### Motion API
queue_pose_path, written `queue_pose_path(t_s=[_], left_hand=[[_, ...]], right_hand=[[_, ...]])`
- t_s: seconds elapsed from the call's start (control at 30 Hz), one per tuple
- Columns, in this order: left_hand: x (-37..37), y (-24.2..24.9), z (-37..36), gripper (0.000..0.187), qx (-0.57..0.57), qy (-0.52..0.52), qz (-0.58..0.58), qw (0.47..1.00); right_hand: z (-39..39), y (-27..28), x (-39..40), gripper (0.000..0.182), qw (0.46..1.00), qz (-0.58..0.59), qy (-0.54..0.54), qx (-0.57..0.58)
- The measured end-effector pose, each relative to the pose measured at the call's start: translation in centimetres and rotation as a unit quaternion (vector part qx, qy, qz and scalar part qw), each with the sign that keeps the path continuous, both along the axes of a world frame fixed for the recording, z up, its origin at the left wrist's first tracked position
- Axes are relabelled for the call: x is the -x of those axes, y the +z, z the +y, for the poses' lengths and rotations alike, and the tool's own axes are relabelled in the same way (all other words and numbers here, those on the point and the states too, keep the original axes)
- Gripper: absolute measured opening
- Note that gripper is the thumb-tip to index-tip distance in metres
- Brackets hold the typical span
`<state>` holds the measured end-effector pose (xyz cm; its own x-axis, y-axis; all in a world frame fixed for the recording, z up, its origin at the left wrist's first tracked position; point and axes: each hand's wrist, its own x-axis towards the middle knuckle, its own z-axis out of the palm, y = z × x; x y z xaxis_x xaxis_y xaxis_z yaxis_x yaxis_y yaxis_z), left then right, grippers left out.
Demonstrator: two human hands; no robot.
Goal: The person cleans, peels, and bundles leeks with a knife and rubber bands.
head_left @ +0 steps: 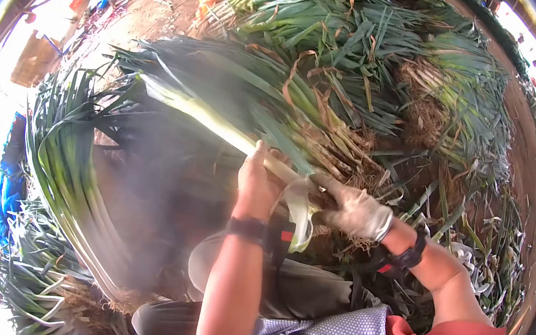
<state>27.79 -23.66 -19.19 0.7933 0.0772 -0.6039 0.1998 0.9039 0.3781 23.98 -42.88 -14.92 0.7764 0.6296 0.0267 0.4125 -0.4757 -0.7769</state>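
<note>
A long leek point(210, 119) with a pale stalk lies slantwise across my lap, its upper end pointing to the far left. My left hand point(257, 183), bare, is closed around the stalk near its lower part. My right hand point(357, 212), in a pale glove, is closed at the leek's root end, and its fingertips are partly hidden. Between the hands a loose pale outer layer point(299, 211) hangs down, peeled away from the stalk. Just beyond my hands lies a pile of leeks point(326, 131) with roots toward the right.
More leek bundles point(359, 25) are heaped at the back, another point(451, 89) at the right. A bent bundle point(71, 190) stands to my left, with further leeks point(57, 302) below it. Leaf scraps point(476, 273) litter the ground at right. A haze blurs the area left of my hands.
</note>
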Motion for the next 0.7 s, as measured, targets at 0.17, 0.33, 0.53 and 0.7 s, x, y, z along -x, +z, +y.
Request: queue_pose_path(t_s=[0.17,0.33,0.53,0.7], left_hand=[[1.3,1.5,0.2,0.023,0.009,0.013,-0.017,1.000],[2.3,3.2,0.1,0.022,-0.013,0.017,-0.025,0.999],[2.0,0.6,2.0,0.016,-0.019,0.057,-0.028,0.998],[1.2,-0.5,1.7,0.015,-0.003,0.084,-0.029,0.996]], right_hand=[[-1.1,-0.6,-4.0,0.058,0.990,-0.118,-0.016,-0.069],[3.6,-1.8,-6.3,0.044,0.911,-0.200,0.236,0.271],[2.9,0.4,-3.7,0.027,0.934,-0.165,0.250,0.196],[-3.7,1.4,-0.8,0.015,0.978,-0.093,0.084,0.165]])
